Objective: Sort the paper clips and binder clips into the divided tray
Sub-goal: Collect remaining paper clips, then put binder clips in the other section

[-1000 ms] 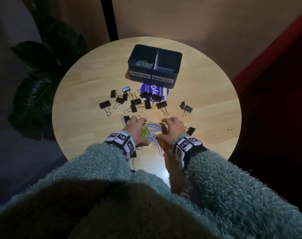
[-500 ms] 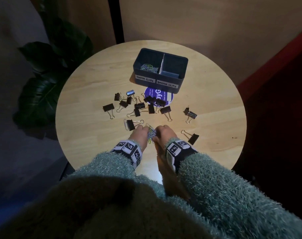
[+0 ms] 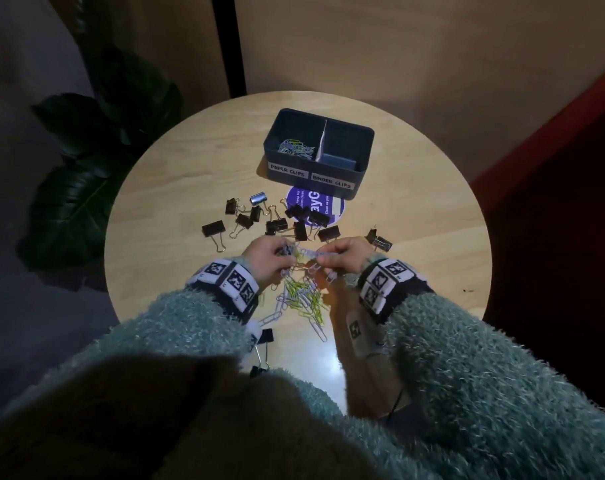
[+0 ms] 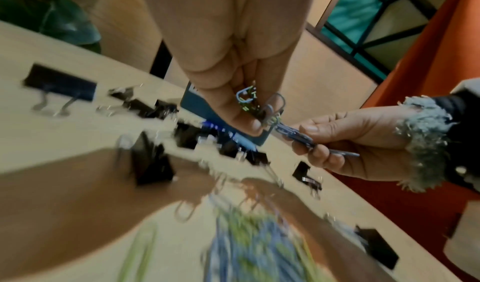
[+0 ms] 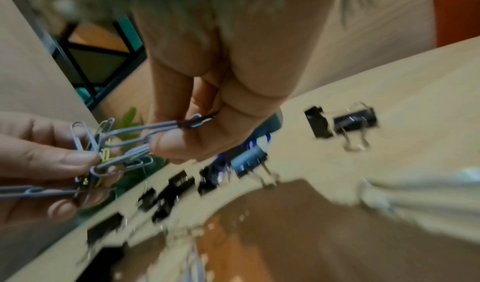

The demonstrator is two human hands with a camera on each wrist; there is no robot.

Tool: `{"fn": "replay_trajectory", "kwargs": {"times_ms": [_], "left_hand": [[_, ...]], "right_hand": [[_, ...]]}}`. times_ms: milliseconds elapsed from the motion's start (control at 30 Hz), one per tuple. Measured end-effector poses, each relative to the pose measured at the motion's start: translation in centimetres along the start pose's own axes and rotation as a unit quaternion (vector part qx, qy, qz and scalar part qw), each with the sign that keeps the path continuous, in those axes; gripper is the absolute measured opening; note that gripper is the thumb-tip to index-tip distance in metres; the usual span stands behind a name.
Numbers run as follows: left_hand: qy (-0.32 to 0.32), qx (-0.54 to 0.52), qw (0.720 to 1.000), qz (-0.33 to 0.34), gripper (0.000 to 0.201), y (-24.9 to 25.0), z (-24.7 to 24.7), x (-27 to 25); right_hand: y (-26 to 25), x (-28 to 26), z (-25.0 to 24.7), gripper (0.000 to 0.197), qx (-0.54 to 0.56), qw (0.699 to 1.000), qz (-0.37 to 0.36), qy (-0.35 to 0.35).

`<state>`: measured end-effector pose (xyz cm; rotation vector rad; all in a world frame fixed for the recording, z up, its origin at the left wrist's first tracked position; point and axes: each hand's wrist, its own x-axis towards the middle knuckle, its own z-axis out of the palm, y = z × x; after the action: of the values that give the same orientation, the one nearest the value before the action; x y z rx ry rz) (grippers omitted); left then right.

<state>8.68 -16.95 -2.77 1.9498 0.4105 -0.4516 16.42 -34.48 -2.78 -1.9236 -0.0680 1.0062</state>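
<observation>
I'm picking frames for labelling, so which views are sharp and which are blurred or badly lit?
Head view: dim at the edges, lit mid-table, glare patch near the body; tray labels legible. Left wrist view: left hand and its paper clips sharp, foreground pile smeared. Right wrist view: right hand fairly sharp, binder clips motion-blurred.

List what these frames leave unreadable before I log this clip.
- Binder clips compartment of the tray: head view, near wall hides its floor.
- Purple sticker: head view, print too small, partly under tray and binder clips.
- Loose paper clips on the table: left wrist view, blurred, uncountable.
- Bunch of paper clips between left hand and right hand: tangled, count unclear.
</observation>
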Motion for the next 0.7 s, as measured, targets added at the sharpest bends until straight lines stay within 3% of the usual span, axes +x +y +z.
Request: {"fn": "replay_trajectory", "kwargs": {"times_ms": [233,333,433,567,633,700], "left_hand": [[0.074,-0.071,0.991,0.089,0.016,7.4,-6.3,2.5],[0.121,-0.148,0.978,0.078,0.010,9.8,-8.7,5.2],[0.174,-0.155,0.971,0.052,0.017,10.8,-9.8,8.5],[0.211,-0.123,0.969,0.029,0.008,11.0,-10.1,12.2],[0.214,-0.113,0.970,0.029,0.009,11.0,-10.3,13.3],[0.194,-0.102,0.975,0.020,0.036,10.8,-10.5,14.2]], "right_hand": [[-8.1,1.9,-4.1,0.012,0.064,0.990,-0.112,0.055],[-11.1,3.8,-4.9,0.007,0.126,0.981,-0.124,0.083],[-13.6,5.8,-5.2,0.002,0.158,0.973,-0.127,0.112],[-15.6,9.7,-4.8,0.024,0.081,0.974,-0.099,0.187],[-16.0,11.4,-4.5,0.032,0.040,0.978,-0.087,0.183],[-16.2,12.3,-4.0,0.037,0.022,0.985,-0.077,0.150]]}}
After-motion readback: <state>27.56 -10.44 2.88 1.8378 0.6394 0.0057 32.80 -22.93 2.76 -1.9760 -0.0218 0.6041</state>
